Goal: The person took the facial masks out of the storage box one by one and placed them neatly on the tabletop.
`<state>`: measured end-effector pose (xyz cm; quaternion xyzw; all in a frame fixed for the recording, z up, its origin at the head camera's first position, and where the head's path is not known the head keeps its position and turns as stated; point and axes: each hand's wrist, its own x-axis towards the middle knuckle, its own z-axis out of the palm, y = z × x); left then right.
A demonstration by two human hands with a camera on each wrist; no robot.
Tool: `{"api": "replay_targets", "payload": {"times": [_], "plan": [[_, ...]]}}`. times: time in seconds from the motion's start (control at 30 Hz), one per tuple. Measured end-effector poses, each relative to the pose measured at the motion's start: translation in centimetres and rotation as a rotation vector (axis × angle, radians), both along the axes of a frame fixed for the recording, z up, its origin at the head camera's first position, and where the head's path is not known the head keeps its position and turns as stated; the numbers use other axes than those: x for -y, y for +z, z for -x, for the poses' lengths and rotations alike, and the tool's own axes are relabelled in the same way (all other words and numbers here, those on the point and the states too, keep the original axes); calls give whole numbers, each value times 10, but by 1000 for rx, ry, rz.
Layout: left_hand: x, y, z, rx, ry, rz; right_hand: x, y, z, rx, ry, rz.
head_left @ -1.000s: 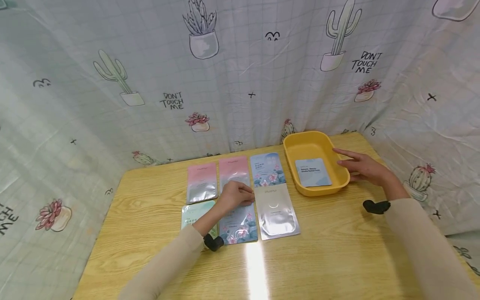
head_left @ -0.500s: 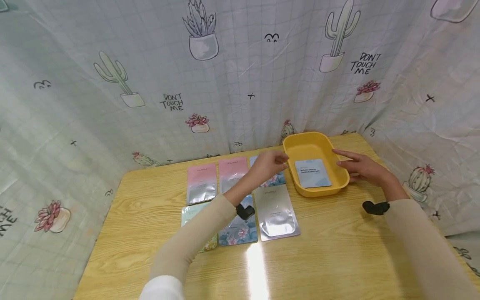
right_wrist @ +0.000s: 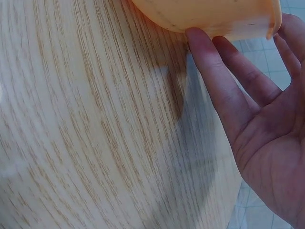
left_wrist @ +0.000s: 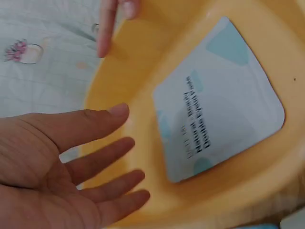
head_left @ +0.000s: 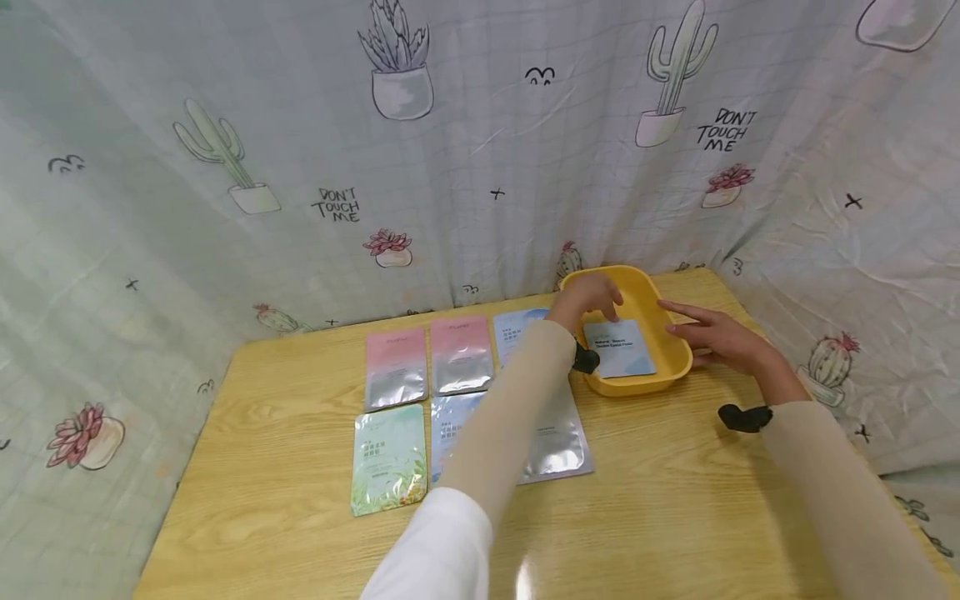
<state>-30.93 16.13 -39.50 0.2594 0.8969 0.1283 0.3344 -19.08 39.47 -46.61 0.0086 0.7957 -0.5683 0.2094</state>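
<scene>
A yellow plastic bin [head_left: 637,387] stands at the back right of the table, and a small pale blue eyelid-patch packet [head_left: 621,352] lies flat in it. My left hand [head_left: 589,297] reaches over the bin's left side, beside the packet. In the left wrist view that hand [left_wrist: 71,167] has its fingers spread and nothing in them, apart from the packet [left_wrist: 219,107]. My right hand [head_left: 722,337] is at the bin's right wall. Its extended fingertips touch the bin [right_wrist: 224,19] in the right wrist view.
Left of the bin lie flat sachets: two pink-and-silver ones [head_left: 395,371], a green one [head_left: 390,458] and two blue ones [head_left: 448,417], partly covered by my left sleeve [head_left: 502,417]. A silver sachet [head_left: 564,442] lies nearest the bin. A cactus-print curtain [head_left: 465,150] hangs behind the table.
My left hand has moved from the sachets in the middle, right and away from me, to over the bin. My right hand has stayed at the bin's wall.
</scene>
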Motion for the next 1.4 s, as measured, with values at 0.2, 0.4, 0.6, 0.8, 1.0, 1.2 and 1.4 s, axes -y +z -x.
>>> {"api": "replay_targets", "payload": {"times": [0.2, 0.4, 0.6, 0.8, 1.0, 1.2, 1.4], "plan": [[-18, -12, -7, -86, 107, 113, -2, -1, -1, -16, -13, -12], [-17, -22, -19, -87, 222, 90, 0, -1, -1, -15, -4, 12], [-17, -40, -10, 1, 275, 25, 4, -3, -2, -2, -10, 30], [-11, -61, -4, 4, 301, -255, 2, -2, -2, 3, -20, 24], [-8, -62, -5, 150, 417, -464, 0, -1, -2, 13, -21, 26], [-4, -60, -9, 187, 394, -577, -1, -1, -1, 14, -18, 18], [3, -61, -4, 211, 237, -617, 1, -1, 0, 18, -18, 32]]}}
